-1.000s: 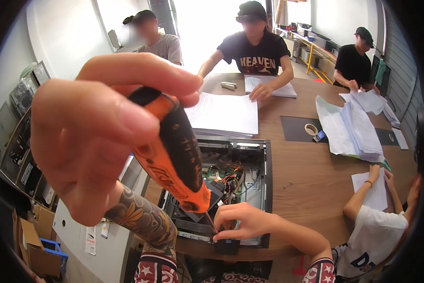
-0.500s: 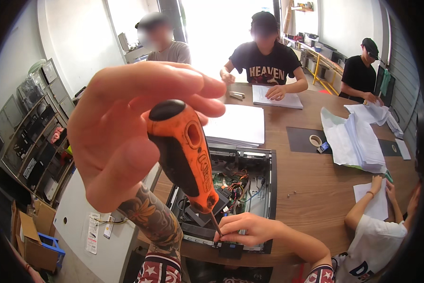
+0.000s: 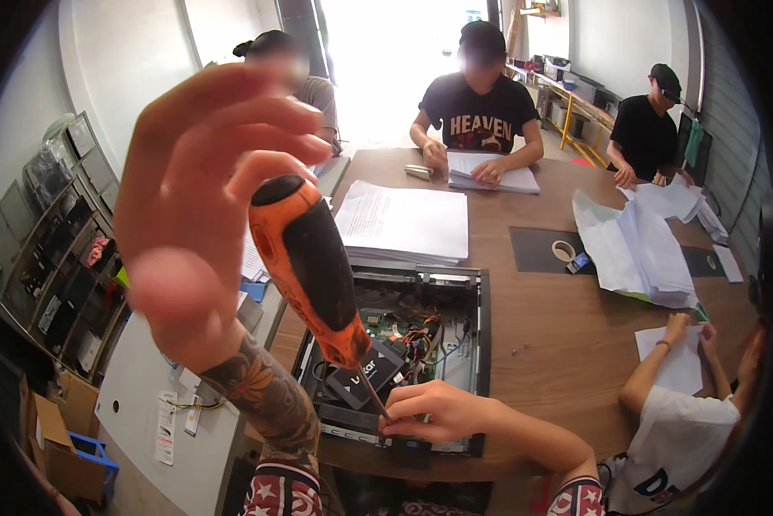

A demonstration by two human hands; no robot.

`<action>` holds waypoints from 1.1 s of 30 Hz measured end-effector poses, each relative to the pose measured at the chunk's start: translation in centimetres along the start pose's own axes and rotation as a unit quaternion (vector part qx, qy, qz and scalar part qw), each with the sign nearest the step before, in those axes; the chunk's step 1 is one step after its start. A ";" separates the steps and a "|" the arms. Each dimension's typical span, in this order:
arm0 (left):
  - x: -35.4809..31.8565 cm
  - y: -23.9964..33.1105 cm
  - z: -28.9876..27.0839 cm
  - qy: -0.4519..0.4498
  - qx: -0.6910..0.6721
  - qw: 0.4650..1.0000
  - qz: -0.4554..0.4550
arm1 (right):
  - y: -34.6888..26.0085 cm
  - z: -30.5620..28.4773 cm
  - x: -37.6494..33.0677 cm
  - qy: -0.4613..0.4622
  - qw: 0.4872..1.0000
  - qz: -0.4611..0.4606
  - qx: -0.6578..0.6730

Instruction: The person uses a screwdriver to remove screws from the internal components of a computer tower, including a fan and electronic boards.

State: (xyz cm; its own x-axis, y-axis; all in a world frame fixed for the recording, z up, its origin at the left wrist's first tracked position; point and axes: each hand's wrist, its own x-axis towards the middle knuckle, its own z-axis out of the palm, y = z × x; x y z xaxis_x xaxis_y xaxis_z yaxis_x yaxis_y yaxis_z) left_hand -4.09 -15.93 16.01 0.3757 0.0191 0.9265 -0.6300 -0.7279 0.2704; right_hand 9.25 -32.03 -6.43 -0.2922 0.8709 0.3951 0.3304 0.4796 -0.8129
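Observation:
An orange and black screwdriver [image 3: 318,267] stands tilted over the near edge of an opened desktop computer case [image 3: 483,344]. Its shaft slants down toward the case's front rim. My left hand [image 3: 202,198] is raised beside the handle, fingers apart and curved, thumb away from it; a fingertip is close to the handle's top, and contact is unclear. At the shaft's lower end my right hand [image 3: 429,411] pinches with thumb and fingers. The tip and whatever it meets are hidden. Inside the case lie a flat black drive [image 3: 369,376], coloured cables [image 3: 421,331] and a green circuit board [image 3: 374,320].
Small screws [image 3: 520,349] lie on the wooden table [image 3: 558,387] right of the case. Beyond it sits a paper stack [image 3: 404,219]. A tape roll [image 3: 564,250] and crumpled papers [image 3: 640,249] are at right. Several people sit around the table; a grey-white desk [image 3: 146,404] stands left.
The screwdriver handle has turned about its axis, showing its black grip now. My left hand's fingers have opened away from it. My right hand stays at the shaft.

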 end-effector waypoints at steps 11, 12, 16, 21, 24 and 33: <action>-12.3 -3.6 2.0 0.130 -0.096 0.946 -0.280 | 0.3 0.2 -0.2 0.007 0.999 -0.010 0.047; -14.0 -2.8 2.5 0.113 -0.109 0.945 -0.288 | 0.2 0.4 0.0 0.007 0.999 -0.012 0.046; -18.3 -0.3 5.7 0.063 -0.186 0.927 -0.321 | 0.1 0.4 0.1 -0.013 0.998 -0.018 0.051; -20.4 0.3 6.5 -0.040 -0.285 0.899 -0.329 | 0.2 0.4 -0.3 -0.041 0.998 -0.010 0.051; -21.0 0.2 6.6 -0.029 -0.328 0.899 -0.288 | -0.4 0.2 -0.1 -0.070 0.994 0.035 0.074; -22.2 0.7 7.5 0.026 -0.350 0.853 -0.385 | 0.0 0.9 -0.2 0.004 0.998 0.018 -0.058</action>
State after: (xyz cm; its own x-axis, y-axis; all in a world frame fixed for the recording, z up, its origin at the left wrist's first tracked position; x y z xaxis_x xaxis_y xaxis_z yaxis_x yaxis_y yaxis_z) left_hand -7.77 -22.05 -6.31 0.8426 0.3509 0.4085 -0.4679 0.1018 0.8779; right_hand 8.54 -32.34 -6.85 -0.2709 0.8883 0.3710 0.4422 0.4571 -0.7717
